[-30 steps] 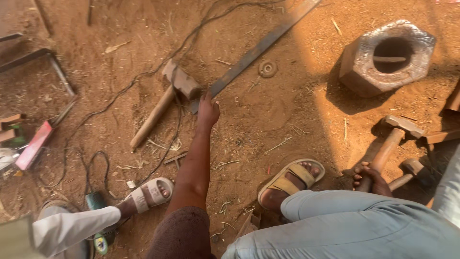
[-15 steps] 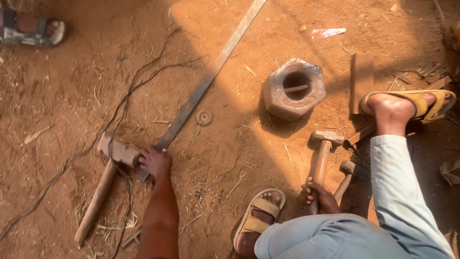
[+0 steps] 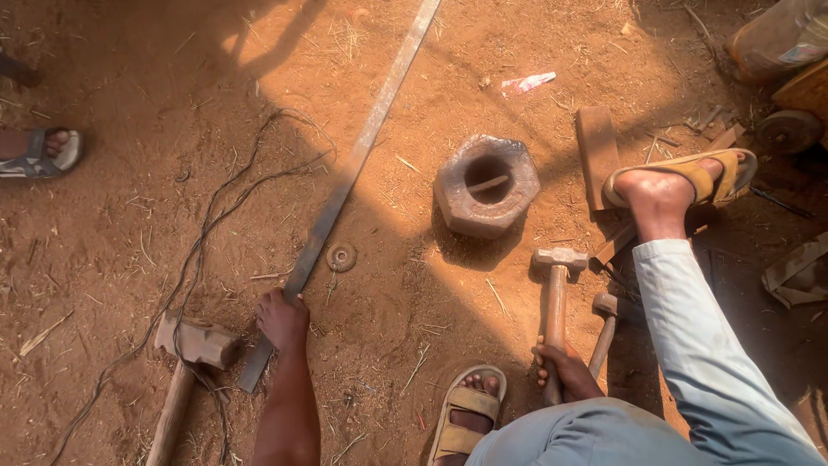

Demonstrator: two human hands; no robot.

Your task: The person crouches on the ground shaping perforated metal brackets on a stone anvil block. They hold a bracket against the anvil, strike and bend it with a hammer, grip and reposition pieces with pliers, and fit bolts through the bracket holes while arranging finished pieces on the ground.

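A long flat metal bar lies slanted across the red dirt. My left hand grips it close to its near end, knuckles up. Just left of that hand rests a sledgehammer with a wooden handle. My right hand is closed around the wooden handle of a hammer whose steel head rests on the ground. A second, smaller hammer lies beside it. A large rusty hexagonal nut sits between the bar and the hammers.
A small round washer lies next to the bar. A dark cable snakes over the dirt at left. My sandalled feet rest on the ground; another person's sandalled foot is at far left. A flat rusty plate lies nearby.
The view has swung to the right, bringing the hexagonal nut toward the middle. My left hand stays on the bar's near end; my right hand keeps hold of the hammer handle.
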